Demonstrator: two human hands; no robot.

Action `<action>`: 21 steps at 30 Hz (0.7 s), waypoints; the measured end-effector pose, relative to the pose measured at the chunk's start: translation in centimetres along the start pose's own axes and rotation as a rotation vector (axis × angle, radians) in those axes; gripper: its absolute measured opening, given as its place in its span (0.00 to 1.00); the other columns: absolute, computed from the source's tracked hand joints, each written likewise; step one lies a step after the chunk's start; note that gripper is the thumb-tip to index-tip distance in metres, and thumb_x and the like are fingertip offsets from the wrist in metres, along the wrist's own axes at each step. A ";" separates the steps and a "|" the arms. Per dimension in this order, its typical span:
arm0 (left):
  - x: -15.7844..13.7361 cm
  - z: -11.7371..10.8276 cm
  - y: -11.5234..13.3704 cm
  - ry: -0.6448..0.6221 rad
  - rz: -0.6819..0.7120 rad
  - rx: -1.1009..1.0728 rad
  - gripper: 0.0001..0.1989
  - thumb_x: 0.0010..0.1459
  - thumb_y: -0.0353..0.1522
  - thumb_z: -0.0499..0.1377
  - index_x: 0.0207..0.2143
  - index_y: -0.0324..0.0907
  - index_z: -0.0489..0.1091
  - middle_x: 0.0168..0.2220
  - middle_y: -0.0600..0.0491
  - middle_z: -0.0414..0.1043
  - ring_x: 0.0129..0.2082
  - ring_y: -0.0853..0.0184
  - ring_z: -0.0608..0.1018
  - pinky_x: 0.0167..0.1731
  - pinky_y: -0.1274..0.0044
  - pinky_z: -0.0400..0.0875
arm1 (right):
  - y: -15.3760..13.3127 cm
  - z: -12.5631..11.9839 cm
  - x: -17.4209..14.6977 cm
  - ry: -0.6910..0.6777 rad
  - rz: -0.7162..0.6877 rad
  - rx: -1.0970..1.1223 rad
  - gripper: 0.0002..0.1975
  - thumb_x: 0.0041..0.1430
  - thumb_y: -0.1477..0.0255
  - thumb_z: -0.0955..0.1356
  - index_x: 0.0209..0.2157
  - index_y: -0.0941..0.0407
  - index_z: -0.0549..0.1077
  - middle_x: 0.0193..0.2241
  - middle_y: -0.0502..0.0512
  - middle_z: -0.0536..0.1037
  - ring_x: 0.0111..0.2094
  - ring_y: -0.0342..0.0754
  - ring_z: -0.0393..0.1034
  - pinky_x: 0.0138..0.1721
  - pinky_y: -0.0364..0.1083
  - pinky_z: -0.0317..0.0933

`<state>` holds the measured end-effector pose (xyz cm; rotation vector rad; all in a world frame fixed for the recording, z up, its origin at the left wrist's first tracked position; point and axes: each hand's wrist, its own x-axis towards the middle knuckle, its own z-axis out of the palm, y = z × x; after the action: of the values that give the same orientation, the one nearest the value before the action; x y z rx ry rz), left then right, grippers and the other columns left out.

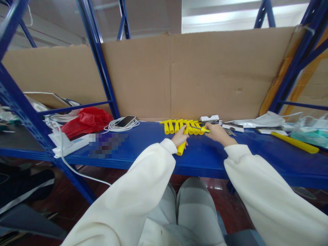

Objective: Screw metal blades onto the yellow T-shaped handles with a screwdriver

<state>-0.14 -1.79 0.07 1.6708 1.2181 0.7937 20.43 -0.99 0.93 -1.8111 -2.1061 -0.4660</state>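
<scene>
Sitting at a blue worktop [147, 138], in cream sleeves [148, 171]. Gripping in left hand [180, 137] a yellow flared plastic tube [181, 149], wrapped round by the fingers, wide end toward the body, over the worktop. Pinching in right hand [215, 132] a slim tool with yellow handle and thin shaft [205, 130], aimed at the tube's upper part; cannot tell whether touching. Noting just behind a row of similar yellow pieces [171, 127]; then a small white carton [208, 118], print too small to read; farther left, a black-screened phone [125, 121] on coiled white cable [135, 123]; beyond, brown cardboard [220, 75].
</scene>
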 end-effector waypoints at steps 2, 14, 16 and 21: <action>0.0 0.0 0.0 -0.001 0.000 -0.004 0.41 0.63 0.26 0.51 0.74 0.47 0.37 0.50 0.42 0.74 0.19 0.75 0.71 0.16 0.82 0.67 | -0.1 -0.1 -0.1 -0.008 -0.009 0.009 0.15 0.58 0.70 0.68 0.46 0.57 0.75 0.40 0.64 0.83 0.42 0.59 0.77 0.44 0.49 0.63; 0.0 0.0 0.0 -0.005 0.003 0.012 0.41 0.62 0.25 0.51 0.74 0.46 0.38 0.50 0.42 0.74 0.18 0.74 0.72 0.15 0.80 0.68 | -0.5 -0.3 -0.3 0.006 0.024 -0.010 0.14 0.58 0.72 0.68 0.46 0.58 0.72 0.38 0.64 0.83 0.39 0.58 0.77 0.37 0.47 0.60; 0.1 0.0 0.0 -0.005 0.004 0.024 0.41 0.62 0.25 0.51 0.74 0.46 0.38 0.48 0.43 0.75 0.19 0.73 0.72 0.16 0.81 0.68 | -0.7 -0.5 -0.4 -0.001 0.035 0.011 0.14 0.58 0.71 0.67 0.47 0.58 0.72 0.39 0.66 0.83 0.40 0.59 0.77 0.40 0.48 0.61; 0.3 0.1 -0.2 -0.005 0.009 0.040 0.41 0.62 0.26 0.51 0.74 0.46 0.38 0.47 0.44 0.75 0.20 0.72 0.73 0.16 0.81 0.68 | -0.6 -0.5 -0.3 -0.031 0.011 0.028 0.15 0.60 0.68 0.67 0.47 0.58 0.74 0.42 0.65 0.83 0.45 0.59 0.78 0.46 0.49 0.62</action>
<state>-0.06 -1.49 -0.15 1.7112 1.2313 0.7750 19.93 -1.60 1.21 -1.8245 -2.1116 -0.4065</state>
